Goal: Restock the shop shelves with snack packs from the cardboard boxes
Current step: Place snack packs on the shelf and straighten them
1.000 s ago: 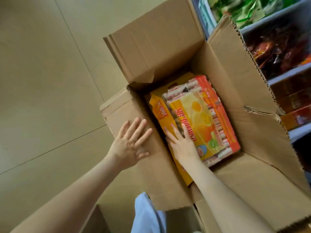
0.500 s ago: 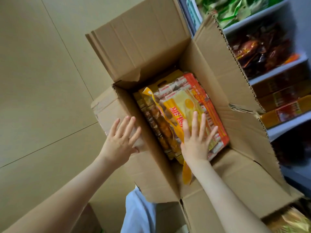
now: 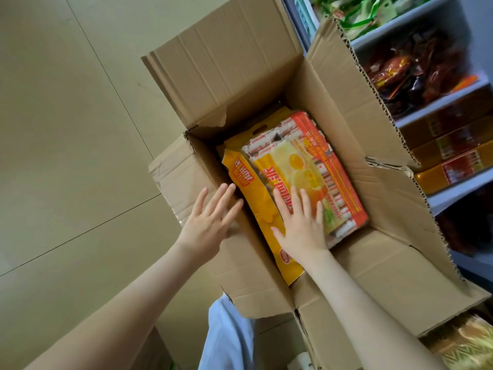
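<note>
Snack pack point(image 3: 301, 169), yellow and orange with red script too blurred to read, lies atop others inside the open cardboard box point(image 3: 373, 134). Right hand point(image 3: 301, 225) presses flat on it, fingers straight; left hand point(image 3: 208, 222), fingers straight, rests on the box's left flap. Stocked shelves point(image 3: 440, 102) stand beside.
</note>
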The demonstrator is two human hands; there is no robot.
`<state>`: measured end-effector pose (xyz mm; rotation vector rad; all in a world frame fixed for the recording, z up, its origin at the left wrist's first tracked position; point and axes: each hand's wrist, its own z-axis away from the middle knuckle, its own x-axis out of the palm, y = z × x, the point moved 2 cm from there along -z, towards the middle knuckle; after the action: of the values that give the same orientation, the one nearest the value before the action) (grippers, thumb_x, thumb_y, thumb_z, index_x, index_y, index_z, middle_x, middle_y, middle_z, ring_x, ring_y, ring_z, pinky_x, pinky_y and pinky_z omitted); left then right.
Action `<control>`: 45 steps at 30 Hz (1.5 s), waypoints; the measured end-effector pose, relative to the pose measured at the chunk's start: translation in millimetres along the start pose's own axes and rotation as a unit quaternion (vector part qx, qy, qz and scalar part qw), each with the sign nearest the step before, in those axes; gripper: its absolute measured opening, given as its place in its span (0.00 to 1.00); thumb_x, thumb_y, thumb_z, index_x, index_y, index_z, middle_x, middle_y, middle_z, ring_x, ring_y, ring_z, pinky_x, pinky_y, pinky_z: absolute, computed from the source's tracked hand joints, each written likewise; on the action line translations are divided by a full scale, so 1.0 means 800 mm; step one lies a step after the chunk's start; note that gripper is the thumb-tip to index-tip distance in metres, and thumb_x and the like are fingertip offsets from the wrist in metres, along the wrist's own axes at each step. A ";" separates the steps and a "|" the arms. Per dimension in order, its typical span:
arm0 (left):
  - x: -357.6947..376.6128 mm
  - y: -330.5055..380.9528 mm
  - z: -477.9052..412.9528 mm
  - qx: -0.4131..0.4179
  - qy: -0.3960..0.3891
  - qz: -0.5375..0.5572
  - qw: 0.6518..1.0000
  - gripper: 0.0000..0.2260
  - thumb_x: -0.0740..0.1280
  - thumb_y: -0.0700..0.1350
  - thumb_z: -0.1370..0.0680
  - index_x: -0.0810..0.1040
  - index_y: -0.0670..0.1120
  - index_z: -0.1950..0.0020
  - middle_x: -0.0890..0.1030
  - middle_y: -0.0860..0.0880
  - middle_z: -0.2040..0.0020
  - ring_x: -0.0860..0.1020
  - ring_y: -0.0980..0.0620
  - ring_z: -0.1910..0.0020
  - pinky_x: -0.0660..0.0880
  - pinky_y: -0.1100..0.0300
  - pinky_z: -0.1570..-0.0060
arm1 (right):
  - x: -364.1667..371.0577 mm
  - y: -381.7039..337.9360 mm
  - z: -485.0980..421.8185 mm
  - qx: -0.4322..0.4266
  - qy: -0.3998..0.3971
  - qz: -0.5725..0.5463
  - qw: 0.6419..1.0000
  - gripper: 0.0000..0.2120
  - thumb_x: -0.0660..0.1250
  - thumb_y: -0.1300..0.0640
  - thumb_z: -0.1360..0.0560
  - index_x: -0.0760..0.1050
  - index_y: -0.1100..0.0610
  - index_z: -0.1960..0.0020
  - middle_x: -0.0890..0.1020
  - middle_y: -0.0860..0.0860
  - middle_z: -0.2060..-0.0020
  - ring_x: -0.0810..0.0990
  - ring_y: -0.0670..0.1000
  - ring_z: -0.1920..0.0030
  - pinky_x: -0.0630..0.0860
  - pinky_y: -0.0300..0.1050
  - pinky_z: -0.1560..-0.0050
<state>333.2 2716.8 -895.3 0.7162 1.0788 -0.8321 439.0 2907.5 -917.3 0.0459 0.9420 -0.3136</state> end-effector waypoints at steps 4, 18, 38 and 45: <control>0.017 -0.022 -0.008 0.054 -0.005 -0.037 0.998 0.37 0.82 0.56 0.44 0.79 0.44 0.38 0.70 0.37 0.29 0.65 0.38 0.28 0.54 0.39 0.30 | 0.036 -0.030 -0.022 0.030 -0.031 -0.014 0.999 0.54 0.66 0.34 0.29 0.23 0.43 0.28 0.26 0.57 0.28 0.24 0.63 0.29 0.41 0.76 0.34; 0.058 -0.016 -0.023 0.044 0.125 -0.071 0.989 0.24 0.69 0.59 0.31 0.67 0.43 0.48 0.67 0.40 0.44 0.67 0.39 0.36 0.56 0.36 0.33 | 0.039 0.024 -0.026 0.125 0.232 -0.093 0.960 0.43 0.80 0.54 0.37 0.62 0.64 0.30 0.74 0.65 0.37 0.71 0.64 0.35 0.71 0.64 0.39; -0.146 0.010 -0.058 0.109 0.224 -0.061 0.967 0.26 0.60 0.39 0.23 0.61 0.48 0.25 0.64 0.41 0.26 0.62 0.43 0.26 0.53 0.42 0.27 | -0.166 0.001 0.046 -0.013 0.345 -0.194 0.918 0.05 0.57 0.62 0.30 0.68 0.60 0.64 0.74 0.58 0.66 0.69 0.57 0.60 0.64 0.50 0.61; -0.263 0.022 -0.065 0.214 0.230 -0.061 0.947 0.04 0.60 0.34 0.24 0.71 0.41 0.51 0.81 0.40 0.57 0.82 0.42 0.56 0.78 0.51 0.61 | -0.271 -0.021 0.141 -0.088 0.373 -0.126 0.915 0.07 0.59 0.66 0.30 0.64 0.55 0.61 0.71 0.56 0.68 0.66 0.55 0.62 0.63 0.49 0.62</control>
<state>273.3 2816.3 -711.3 1.2647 1.3836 -1.0512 404.3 2924.6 -675.2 -0.1330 1.7429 -0.4623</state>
